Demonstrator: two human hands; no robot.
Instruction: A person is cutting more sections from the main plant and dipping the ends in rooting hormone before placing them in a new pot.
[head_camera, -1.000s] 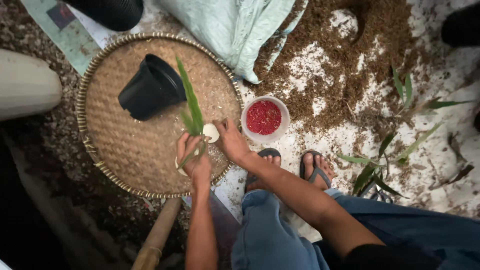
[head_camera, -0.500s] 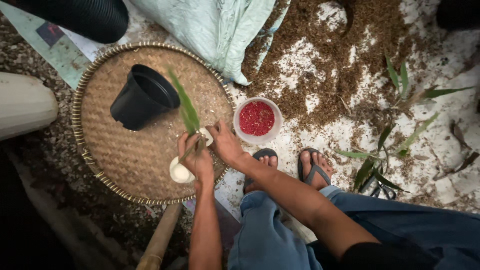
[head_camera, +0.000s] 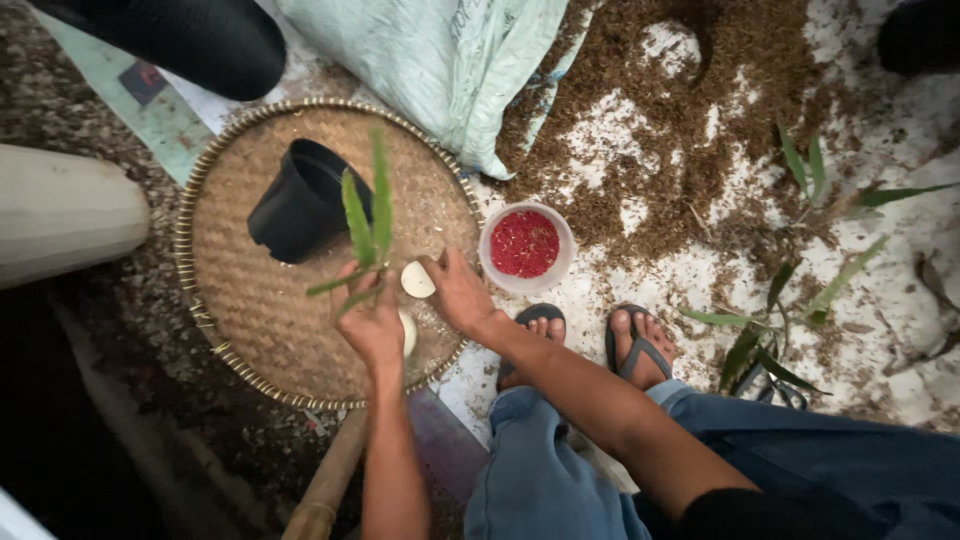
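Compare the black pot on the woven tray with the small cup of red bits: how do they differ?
The black pot lies tipped on its side on the woven tray; the white cup stands upright on the ground beside the tray. The pot is dark and looks empty; the cup is pale and holds red granules. The pot is clearly larger. Both are round, open-topped containers.

Over the woven tray (head_camera: 230, 330) we find bare room at its near-left part; a toppled black pot (head_camera: 300, 200) blocks the far side, a cup of red grains (head_camera: 525, 245) stands just right of the rim, and a pale sack (head_camera: 450, 60) crowds the top edge.
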